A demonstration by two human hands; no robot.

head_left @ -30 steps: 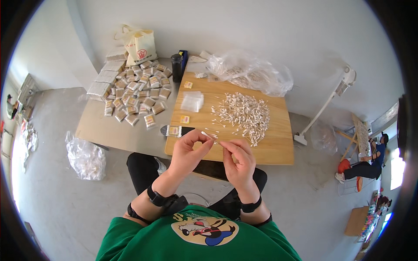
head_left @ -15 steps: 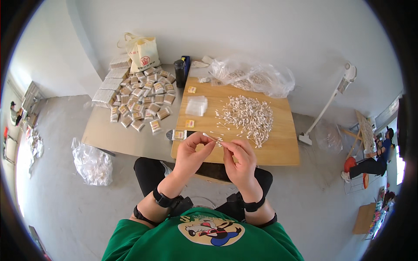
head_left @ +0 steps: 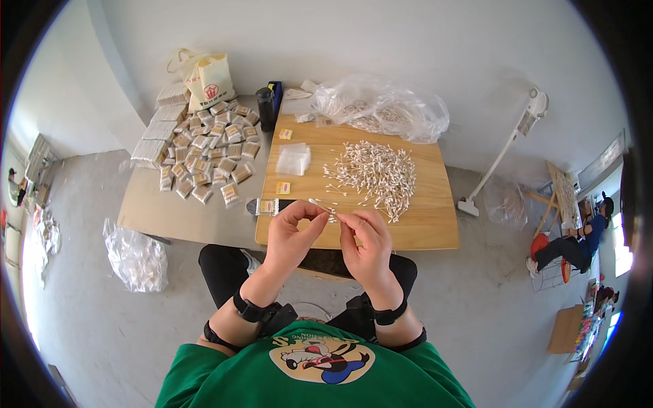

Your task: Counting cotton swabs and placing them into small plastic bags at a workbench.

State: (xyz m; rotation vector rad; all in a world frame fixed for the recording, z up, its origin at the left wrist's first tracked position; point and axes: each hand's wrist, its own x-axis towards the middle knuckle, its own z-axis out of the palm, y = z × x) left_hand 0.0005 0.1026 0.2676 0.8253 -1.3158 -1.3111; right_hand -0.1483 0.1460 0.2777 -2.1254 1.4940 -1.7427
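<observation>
Both of my hands are raised over the front edge of the wooden tabletop [head_left: 435,228], fingertips nearly meeting. My left hand [head_left: 291,236] is closed in a pinch on thin cotton swabs [head_left: 329,208], whose white tips show by the fingers. My right hand [head_left: 367,246] pinches at the same swabs from the other side; how many are held is too small to tell. Beyond them spreads a large pile of loose cotton swabs [head_left: 381,178]. To the left lie clear plastic sleeves [head_left: 293,159], a yellow card [head_left: 283,188], another yellow card [head_left: 286,134] and a filled packet [head_left: 267,207].
On the metal table [head_left: 163,217] at left are many filled packets [head_left: 211,146], stacked white packs [head_left: 153,139], a tote bag [head_left: 211,80] and a black bottle [head_left: 266,111]. A plastic bag of swabs [head_left: 381,112] lies behind the pile. Someone [head_left: 590,234] sits far right.
The whole view has shifted slightly, so the tables sit further left and higher in the picture. My hands stay together at the swabs, and the right fingertips have moved closer to the left.
</observation>
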